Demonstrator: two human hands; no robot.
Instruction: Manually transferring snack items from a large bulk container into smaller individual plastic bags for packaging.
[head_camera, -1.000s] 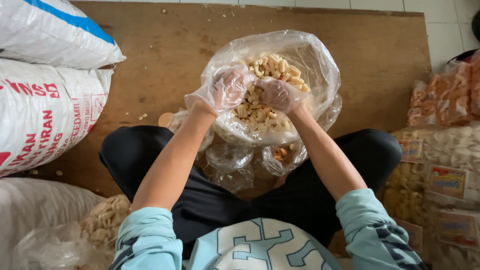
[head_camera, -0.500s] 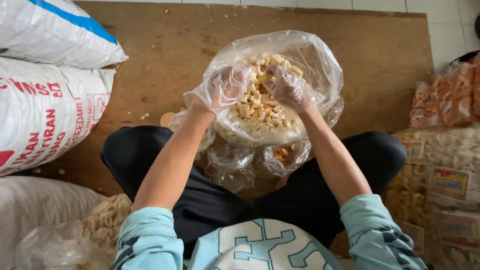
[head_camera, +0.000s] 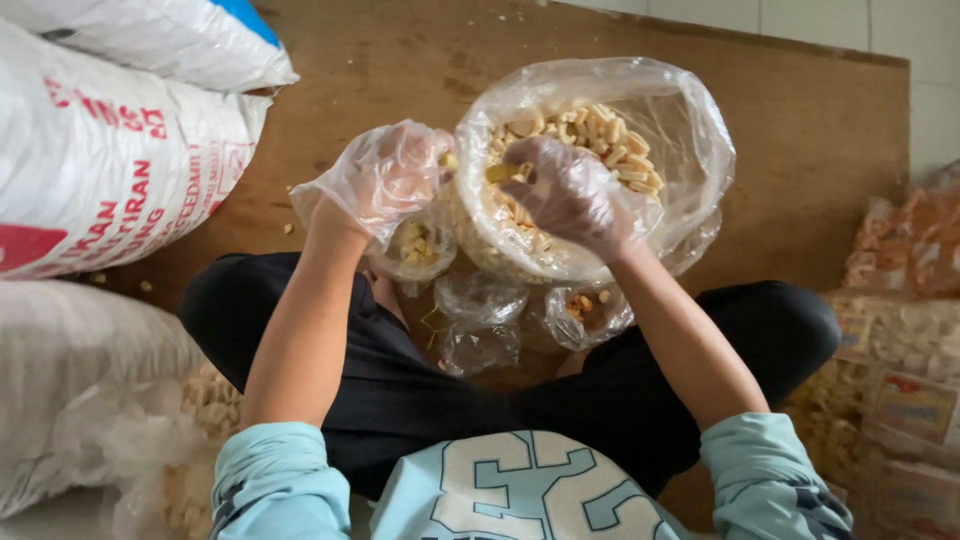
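Observation:
A big clear plastic bag (head_camera: 690, 130) full of pale, short stick-shaped crackers (head_camera: 610, 135) stands open on the wooden floor in front of my crossed legs. My right hand (head_camera: 570, 190), in a thin plastic glove, is inside its mouth and pinches one cracker. My left hand (head_camera: 385, 180), also gloved, holds a small clear bag (head_camera: 412, 245) with a few crackers in it, just left of the big bag's rim. Two more small clear bags (head_camera: 590, 310) lie below, between my knees.
Large white woven sacks (head_camera: 100, 170) lie at the left, one with a blue stripe at the top. A clear bag of crackers (head_camera: 205, 400) sits by my left knee. Packed snack bags (head_camera: 900, 350) are stacked at the right. Crumbs dot the wooden board (head_camera: 800, 130).
My left hand has drawn out of the big bag to its left side and now holds a small bag. My right hand has stayed in the big bag. The view has shifted closer.

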